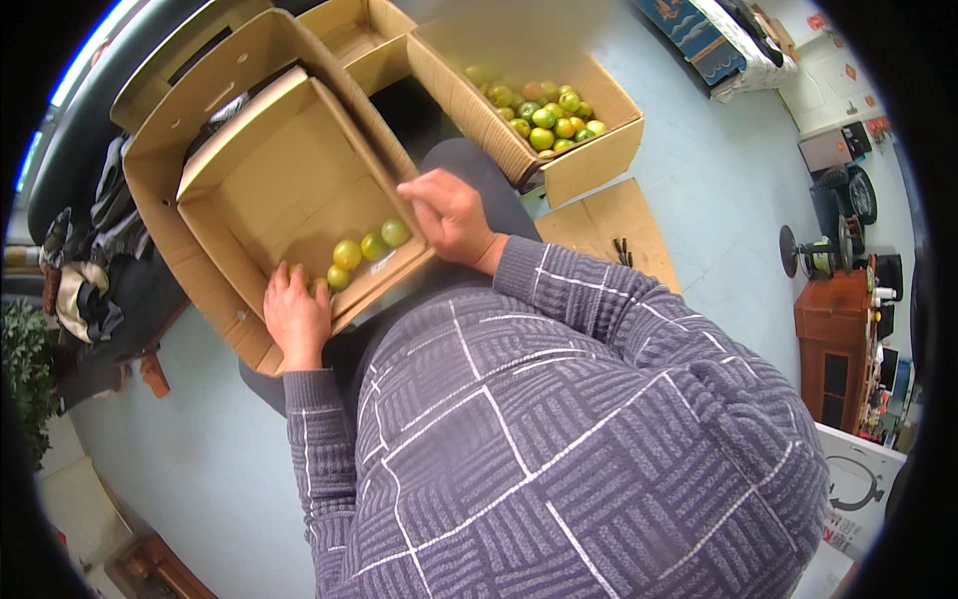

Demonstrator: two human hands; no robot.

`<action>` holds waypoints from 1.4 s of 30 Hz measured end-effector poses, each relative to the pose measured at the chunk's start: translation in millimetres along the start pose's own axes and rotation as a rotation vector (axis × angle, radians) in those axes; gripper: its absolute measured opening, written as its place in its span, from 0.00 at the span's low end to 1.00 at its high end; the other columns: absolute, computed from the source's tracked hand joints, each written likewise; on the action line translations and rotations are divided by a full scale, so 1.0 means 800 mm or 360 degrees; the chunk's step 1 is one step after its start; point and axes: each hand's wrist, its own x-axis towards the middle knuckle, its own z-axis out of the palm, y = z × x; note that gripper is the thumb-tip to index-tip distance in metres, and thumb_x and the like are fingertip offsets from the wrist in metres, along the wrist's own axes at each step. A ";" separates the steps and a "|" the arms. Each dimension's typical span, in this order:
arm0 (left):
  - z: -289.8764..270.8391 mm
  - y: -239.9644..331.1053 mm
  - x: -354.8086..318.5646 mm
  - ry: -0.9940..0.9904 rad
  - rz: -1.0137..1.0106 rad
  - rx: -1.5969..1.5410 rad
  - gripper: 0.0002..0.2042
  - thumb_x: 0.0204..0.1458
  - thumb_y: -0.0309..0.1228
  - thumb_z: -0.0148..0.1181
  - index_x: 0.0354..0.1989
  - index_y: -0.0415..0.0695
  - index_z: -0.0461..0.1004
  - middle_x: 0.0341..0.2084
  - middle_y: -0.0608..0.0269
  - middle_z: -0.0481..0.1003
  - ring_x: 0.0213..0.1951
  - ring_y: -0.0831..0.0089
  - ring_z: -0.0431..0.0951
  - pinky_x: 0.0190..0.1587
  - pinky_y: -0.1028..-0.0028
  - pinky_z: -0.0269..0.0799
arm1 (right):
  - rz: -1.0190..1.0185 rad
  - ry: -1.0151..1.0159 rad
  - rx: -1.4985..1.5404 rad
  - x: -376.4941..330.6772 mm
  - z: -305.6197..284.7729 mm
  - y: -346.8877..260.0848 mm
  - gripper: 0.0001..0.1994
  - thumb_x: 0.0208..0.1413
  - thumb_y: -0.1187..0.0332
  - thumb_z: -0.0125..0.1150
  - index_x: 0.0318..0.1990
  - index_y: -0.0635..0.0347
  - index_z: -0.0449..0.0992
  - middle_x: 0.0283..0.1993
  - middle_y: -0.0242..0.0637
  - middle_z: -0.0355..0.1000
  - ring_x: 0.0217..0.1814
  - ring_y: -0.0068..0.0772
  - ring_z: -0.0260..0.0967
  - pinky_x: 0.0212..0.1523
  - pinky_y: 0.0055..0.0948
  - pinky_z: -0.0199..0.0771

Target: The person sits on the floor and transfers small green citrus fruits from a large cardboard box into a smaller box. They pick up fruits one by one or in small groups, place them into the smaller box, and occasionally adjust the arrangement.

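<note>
A shallow inner cardboard box sits tilted inside a larger cardboard box in front of my lap. Along its near wall lies a row of green-yellow tomatoes. My left hand reaches over the near left corner, fingers bent round a tomato at the row's left end, mostly hidden by the hand. At the right wall, beside the greenest tomato, my right hand is closed over the box edge, with its thumb toward the inside.
Beyond my right hand, another cardboard box holds a heap of green and orange tomatoes. An open cardboard box stands at the far side. A flat cardboard sheet with small dark items lies on the floor to the right.
</note>
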 end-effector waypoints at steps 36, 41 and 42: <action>-0.001 0.096 -0.017 0.0057 0.0903 -0.0293 0.08 0.57 0.28 0.66 0.45 0.48 0.82 0.32 0.64 0.80 0.37 0.61 0.84 0.37 0.61 0.82 | 0.0927 -0.1196 -0.1630 0.081 -0.196 0.290 0.17 0.73 0.68 0.51 0.58 0.60 0.85 0.65 0.58 0.78 0.66 0.63 0.80 0.65 0.56 0.82; -0.007 0.088 -0.016 0.0034 0.1014 -0.0345 0.09 0.56 0.27 0.65 0.44 0.47 0.82 0.31 0.64 0.80 0.36 0.61 0.83 0.36 0.61 0.82 | 0.0959 -0.1105 -0.1592 0.079 -0.194 0.287 0.19 0.74 0.66 0.48 0.58 0.61 0.85 0.66 0.58 0.78 0.67 0.64 0.80 0.66 0.57 0.81; -0.008 0.086 -0.016 0.0025 0.1030 -0.0351 0.09 0.56 0.26 0.65 0.44 0.47 0.81 0.31 0.64 0.80 0.36 0.61 0.83 0.36 0.61 0.82 | 0.0957 -0.1108 -0.1594 0.078 -0.194 0.288 0.19 0.74 0.66 0.48 0.59 0.61 0.85 0.66 0.58 0.77 0.67 0.65 0.79 0.66 0.57 0.81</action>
